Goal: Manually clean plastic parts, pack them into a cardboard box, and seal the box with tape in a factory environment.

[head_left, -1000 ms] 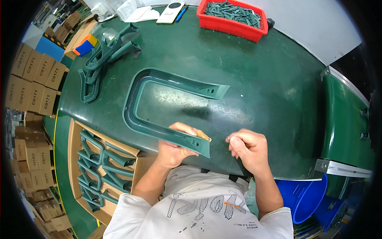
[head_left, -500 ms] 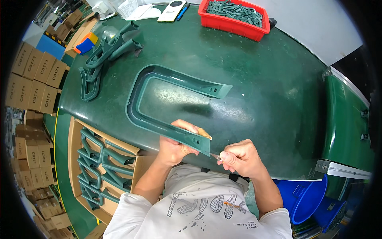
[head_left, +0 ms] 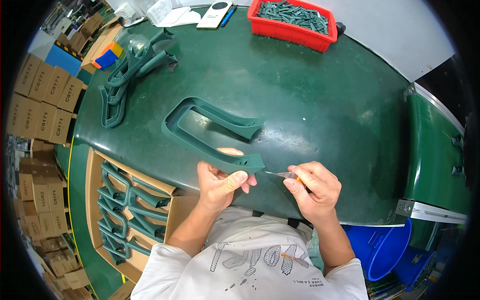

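Observation:
A dark green U-shaped plastic channel piece (head_left: 192, 137) is held above the table, both its ends toward the right. My left hand (head_left: 220, 187) is closed around its near arm, thumb on the front edge close to the end with two small holes. In my right hand (head_left: 316, 190) is a small pointed tool (head_left: 286, 174) with a thin tip, a translucent part and a bit of orange; the fingers hide the rest. Its tip points left, just right of the piece's near end; whether they touch, I cannot tell.
A red bin (head_left: 295, 35) of green pieces stands at the back. Similar parts lie in a stack (head_left: 131, 67) at back left and in an open carton (head_left: 90, 200) at near left. A white phone-like object (head_left: 214, 16) and an orange-blue tape roll (head_left: 106, 59) are farther back. Blue buckets (head_left: 375, 250) stand at lower right.
The U-shaped piece has been tilted, its far arm now nearer and lower. My left thumb has come onto its front edge. My right hand has moved up and slightly right, showing more of the tool.

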A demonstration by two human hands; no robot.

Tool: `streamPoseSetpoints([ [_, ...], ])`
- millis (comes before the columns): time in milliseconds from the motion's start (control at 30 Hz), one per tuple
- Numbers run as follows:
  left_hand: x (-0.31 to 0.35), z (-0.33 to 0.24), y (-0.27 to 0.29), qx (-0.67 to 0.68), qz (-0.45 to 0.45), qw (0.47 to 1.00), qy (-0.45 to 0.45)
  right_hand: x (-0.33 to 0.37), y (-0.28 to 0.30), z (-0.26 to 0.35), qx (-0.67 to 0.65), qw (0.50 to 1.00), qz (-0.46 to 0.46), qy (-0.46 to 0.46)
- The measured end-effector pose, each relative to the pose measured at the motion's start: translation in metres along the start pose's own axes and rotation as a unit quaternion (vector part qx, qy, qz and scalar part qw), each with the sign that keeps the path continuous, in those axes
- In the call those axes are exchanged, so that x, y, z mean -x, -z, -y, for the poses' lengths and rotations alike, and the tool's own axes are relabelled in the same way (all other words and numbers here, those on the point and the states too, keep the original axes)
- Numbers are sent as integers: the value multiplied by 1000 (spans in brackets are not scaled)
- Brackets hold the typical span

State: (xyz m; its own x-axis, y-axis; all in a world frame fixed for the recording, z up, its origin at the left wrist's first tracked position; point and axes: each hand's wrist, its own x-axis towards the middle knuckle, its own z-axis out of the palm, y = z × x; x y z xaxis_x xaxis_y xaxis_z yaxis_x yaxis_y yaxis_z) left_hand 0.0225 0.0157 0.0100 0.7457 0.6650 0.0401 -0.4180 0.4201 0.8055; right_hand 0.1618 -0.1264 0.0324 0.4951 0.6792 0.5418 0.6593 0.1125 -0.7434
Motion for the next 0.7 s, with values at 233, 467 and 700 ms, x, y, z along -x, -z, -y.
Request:
streamPoseSetpoints([
  [233,1,3,2,-17,-4,1000,1,-2,-5,-1,40,999,-18,19],
  [467,3,3,2,-9,-11,1000,8,-4,-6,-1,67,997,-27,14],
  [700,12,3,-6,4,84,996,-24,-8,-1,-13,62,986,-91,-127],
])
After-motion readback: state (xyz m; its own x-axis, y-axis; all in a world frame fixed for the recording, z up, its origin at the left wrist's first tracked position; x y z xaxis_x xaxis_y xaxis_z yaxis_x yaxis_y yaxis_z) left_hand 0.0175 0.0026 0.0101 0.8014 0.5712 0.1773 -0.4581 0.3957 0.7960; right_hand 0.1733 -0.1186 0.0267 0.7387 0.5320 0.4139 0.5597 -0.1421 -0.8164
